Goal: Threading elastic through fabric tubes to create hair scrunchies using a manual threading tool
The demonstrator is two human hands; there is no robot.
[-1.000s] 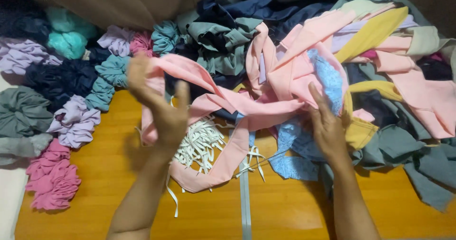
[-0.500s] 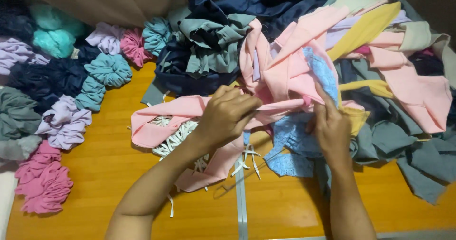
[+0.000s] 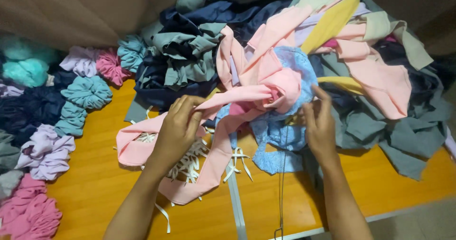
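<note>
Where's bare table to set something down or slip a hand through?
Bare wood shows between the scrunchie rows on the left and the pink strip under the left hand, down to the near edge. Another patch lies right of the right hand, below the grey cloth. The fabric pile crowds the whole far side.

No packages, labels, signs or screens visible in view.
</note>
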